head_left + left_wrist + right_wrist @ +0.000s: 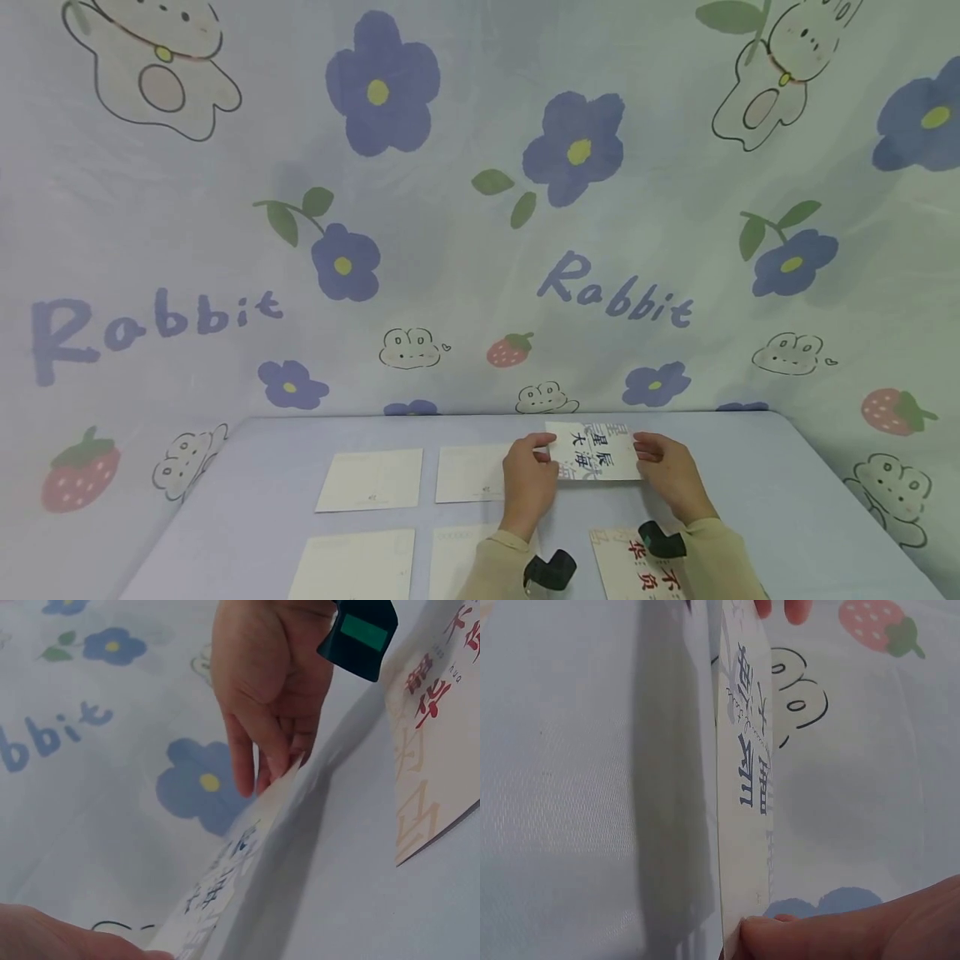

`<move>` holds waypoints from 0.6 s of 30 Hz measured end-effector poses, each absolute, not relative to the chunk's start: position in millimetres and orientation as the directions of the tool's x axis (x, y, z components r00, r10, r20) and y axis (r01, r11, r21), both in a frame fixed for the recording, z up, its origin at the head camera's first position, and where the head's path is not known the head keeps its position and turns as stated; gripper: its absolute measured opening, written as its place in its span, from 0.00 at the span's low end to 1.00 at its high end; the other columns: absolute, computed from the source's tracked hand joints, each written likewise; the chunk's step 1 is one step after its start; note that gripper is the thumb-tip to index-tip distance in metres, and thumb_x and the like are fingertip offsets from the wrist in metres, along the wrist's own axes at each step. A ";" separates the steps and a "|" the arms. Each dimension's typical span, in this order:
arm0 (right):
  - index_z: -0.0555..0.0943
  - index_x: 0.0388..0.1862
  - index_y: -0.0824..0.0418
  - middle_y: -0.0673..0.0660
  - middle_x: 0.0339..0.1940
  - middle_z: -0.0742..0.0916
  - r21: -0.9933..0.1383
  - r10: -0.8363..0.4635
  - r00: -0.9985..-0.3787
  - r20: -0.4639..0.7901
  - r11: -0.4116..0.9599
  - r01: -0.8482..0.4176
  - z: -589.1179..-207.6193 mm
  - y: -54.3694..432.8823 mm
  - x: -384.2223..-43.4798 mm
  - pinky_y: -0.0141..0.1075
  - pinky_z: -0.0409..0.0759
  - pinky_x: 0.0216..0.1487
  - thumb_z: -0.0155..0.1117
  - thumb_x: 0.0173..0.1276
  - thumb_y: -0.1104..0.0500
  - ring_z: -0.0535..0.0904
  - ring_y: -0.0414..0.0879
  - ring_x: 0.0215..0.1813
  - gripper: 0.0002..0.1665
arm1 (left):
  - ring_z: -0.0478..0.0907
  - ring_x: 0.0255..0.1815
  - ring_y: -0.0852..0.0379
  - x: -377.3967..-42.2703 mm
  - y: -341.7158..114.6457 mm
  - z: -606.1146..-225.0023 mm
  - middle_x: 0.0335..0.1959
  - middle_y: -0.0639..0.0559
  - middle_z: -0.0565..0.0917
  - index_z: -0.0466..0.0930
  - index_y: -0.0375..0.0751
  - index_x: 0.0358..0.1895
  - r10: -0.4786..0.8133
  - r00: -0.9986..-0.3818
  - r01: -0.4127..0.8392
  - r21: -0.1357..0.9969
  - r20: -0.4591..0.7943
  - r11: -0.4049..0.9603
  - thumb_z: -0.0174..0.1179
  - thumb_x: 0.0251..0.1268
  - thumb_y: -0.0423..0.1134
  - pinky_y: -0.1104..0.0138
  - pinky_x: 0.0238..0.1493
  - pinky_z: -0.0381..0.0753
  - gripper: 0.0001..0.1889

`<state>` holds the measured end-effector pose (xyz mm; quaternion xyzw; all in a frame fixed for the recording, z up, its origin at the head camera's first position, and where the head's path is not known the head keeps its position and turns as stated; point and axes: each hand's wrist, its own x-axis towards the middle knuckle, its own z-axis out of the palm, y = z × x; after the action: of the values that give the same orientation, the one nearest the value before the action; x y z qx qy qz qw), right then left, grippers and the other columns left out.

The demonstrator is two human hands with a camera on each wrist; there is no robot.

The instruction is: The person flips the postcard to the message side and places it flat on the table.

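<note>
A white card [596, 452] with dark blue Chinese characters is held between both hands, raised a little above the table at its far side. My left hand [528, 483] pinches the card's left edge. At the opposite edge, my right hand [671, 471] pinches it between thumb and fingers. The left wrist view has the card [217, 889] tilted, its shadow on the cloth beneath. From the right wrist, the right thumb [810, 937] shows against the card's near end. Below the right forearm lies a cream card [618, 567] with red characters, partly covered.
On the pale tabletop [247, 500], several cream cards lie in rows: one at back left [371, 481], a neighbour [468, 475] partly behind the left hand, and front ones [352, 567] cut by the frame. A rabbit-and-flower curtain [450, 250] hangs behind the table.
</note>
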<state>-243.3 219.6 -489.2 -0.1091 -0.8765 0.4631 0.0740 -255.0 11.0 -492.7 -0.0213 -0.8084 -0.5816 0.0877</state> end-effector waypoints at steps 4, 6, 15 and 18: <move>0.73 0.64 0.77 0.74 0.57 0.81 -0.829 0.266 -0.964 0.020 0.543 0.133 -489.1 219.6 -244.1 0.50 0.81 0.56 0.56 0.64 0.74 0.78 0.64 0.59 0.27 | 0.76 0.39 0.59 -254.7 11.4 -492.2 0.45 0.51 0.82 0.85 0.42 0.50 -0.077 -0.982 0.142 0.936 0.175 0.322 0.63 0.56 0.20 0.71 0.35 0.78 0.20; 0.73 0.63 0.77 0.73 0.56 0.81 -0.831 0.272 -0.962 0.017 0.540 0.137 -489.2 219.7 -244.4 0.48 0.82 0.55 0.56 0.65 0.74 0.78 0.64 0.58 0.26 | 0.77 0.40 0.59 -254.8 11.4 -491.7 0.45 0.51 0.82 0.84 0.41 0.51 -0.087 -0.978 0.151 0.935 0.188 0.319 0.63 0.55 0.19 0.71 0.36 0.79 0.20; 0.75 0.62 0.76 0.71 0.53 0.83 -0.831 0.300 -0.954 0.013 0.533 0.157 -486.9 218.0 -242.1 0.42 0.81 0.47 0.59 0.66 0.71 0.80 0.60 0.54 0.24 | 0.80 0.38 0.61 -255.3 10.0 -491.2 0.38 0.51 0.84 0.84 0.35 0.49 -0.118 -0.974 0.150 0.942 0.193 0.299 0.64 0.55 0.20 0.67 0.40 0.83 0.18; 0.76 0.62 0.75 0.70 0.52 0.84 -0.830 0.312 -0.950 0.017 0.534 0.161 -486.6 217.5 -240.9 0.42 0.81 0.46 0.59 0.66 0.70 0.80 0.60 0.53 0.24 | 0.80 0.37 0.62 -255.7 10.3 -492.5 0.36 0.53 0.84 0.85 0.34 0.48 -0.118 -0.976 0.138 0.943 0.181 0.303 0.65 0.56 0.21 0.68 0.40 0.83 0.15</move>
<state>-240.9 217.5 -486.6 -0.1355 -0.8719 0.4634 0.0816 -255.7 10.3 -492.5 -0.0063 -0.7999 -0.5902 0.1088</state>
